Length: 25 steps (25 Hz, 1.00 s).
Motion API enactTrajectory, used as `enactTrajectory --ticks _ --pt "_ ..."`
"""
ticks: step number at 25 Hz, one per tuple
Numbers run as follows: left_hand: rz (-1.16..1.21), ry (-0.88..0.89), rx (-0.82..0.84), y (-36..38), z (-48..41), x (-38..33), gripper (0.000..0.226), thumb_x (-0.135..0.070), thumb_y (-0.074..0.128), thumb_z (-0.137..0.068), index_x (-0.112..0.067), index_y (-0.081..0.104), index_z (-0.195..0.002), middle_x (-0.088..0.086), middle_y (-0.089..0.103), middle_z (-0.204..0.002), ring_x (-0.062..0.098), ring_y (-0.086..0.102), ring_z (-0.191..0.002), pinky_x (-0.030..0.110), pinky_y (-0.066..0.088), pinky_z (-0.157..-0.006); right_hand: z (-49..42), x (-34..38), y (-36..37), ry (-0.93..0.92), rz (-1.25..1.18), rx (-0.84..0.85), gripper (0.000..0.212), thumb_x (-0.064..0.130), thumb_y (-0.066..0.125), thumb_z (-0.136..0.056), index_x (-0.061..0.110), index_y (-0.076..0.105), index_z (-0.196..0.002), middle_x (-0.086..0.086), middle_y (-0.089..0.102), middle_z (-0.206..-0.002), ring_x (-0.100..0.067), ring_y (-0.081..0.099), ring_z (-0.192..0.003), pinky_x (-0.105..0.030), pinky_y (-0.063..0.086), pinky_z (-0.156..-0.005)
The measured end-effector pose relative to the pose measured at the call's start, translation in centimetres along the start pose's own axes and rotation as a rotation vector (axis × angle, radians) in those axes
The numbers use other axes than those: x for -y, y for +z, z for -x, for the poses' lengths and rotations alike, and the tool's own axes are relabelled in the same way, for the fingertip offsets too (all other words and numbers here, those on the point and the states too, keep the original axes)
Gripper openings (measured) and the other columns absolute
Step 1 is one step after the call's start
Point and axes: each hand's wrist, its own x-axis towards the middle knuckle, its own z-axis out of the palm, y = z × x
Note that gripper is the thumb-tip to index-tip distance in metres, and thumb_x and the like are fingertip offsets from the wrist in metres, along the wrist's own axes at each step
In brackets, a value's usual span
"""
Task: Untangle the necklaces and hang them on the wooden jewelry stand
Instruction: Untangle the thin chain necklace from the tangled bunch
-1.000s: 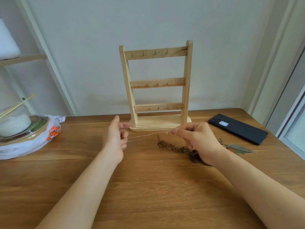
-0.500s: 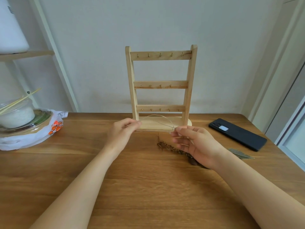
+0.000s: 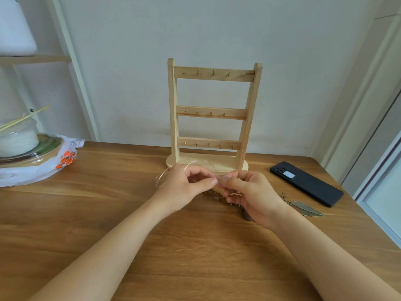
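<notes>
Left hand [image 3: 184, 187]: thumb and forefinger pinch the thin pale necklace [image 3: 161, 175]; the other fingers are curled loosely under.
Right hand [image 3: 251, 194]: thumb and forefinger pinch the same necklace at a small knot of strands, the tips almost touching the left hand's.
Change in the hands: 0.5 s ago they were apart with the chain arching between them; now the fingertips meet just in front of the stand's base.
Thin pale necklace: it loops up and back over the left hand, slack, where 1 s ago it ran straight between the 2 hands.
Dark chain necklace [image 3: 213, 195]: lies on the table below the hands, partly hidden by the right hand, in the same place as before.
Feather pendant [image 3: 306, 208]: flat on the table to the right of the right wrist.
Wooden jewelry stand [image 3: 211, 112]: upright behind the hands, 3 rails with 5, 3 and 5 small hooks, all bare.
Table [image 3: 195, 246]: brown wood grain.
Phone [image 3: 306, 183]: dark, lying face down at the right.
Bowl [image 3: 17, 140]: at the far left, on a plastic bag [image 3: 43, 168], with chopsticks across it.
</notes>
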Motion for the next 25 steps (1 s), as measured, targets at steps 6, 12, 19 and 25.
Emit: enactTrajectory --ticks 6,12,19,25 --pt "0.116 -0.029 0.043 0.7 0.2 0.1 0.012 -0.018 0.068 -0.094 -0.020 0.073 -0.084 -0.005 0.070 -0.083 0.013 0.062 -0.082 0.025 0.047 -0.079 0.2 -0.4 0.4 -0.062 0.181 -0.014 0.013 0.004 0.076 -0.085 -0.007 0.070 -0.090 -0.013 0.068 -0.076 -0.020 0.062 -0.067 -0.029 0.052 -0.061" --pt "0.408 -0.124 0.212 1.4 0.3 -0.2 0.022 -0.024 0.049 -0.091 -0.015 0.050 -0.071 0.004 0.042 -0.079 0.013 0.041 -0.076 0.032 0.034 -0.077 0.3 -0.5 0.9 -0.115 0.365 -0.012 0.004 -0.003 0.073 -0.083 -0.004 0.069 -0.082 -0.014 0.065 -0.068 -0.013 0.060 -0.055 -0.022 0.049 -0.049" --pt "1.109 -0.302 -0.009 -2.8 -0.6 1.1 0.032 -0.029 0.058 -0.077 -0.017 0.036 -0.057 0.003 0.046 -0.071 0.022 0.053 -0.081 0.038 0.043 -0.093 -0.8 0.5 -2.2 0.042 0.014 -0.107 0.013 0.000 0.070 -0.087 0.006 0.062 -0.078 -0.005 0.053 -0.060 -0.014 0.044 -0.047 -0.022 0.035 -0.041" --pt "1.487 -0.400 -0.481 -5.7 -1.5 2.8 0.020 -0.022 0.057 -0.093 -0.017 0.057 -0.074 -0.009 0.033 -0.056 0.008 0.036 -0.049 0.022 0.046 -0.064 -1.4 0.4 -3.6 0.027 0.027 -0.144 0.009 0.005 0.072 -0.088 0.006 0.064 -0.084 -0.003 0.054 -0.062 -0.012 0.046 -0.049 -0.021 0.037 -0.043"
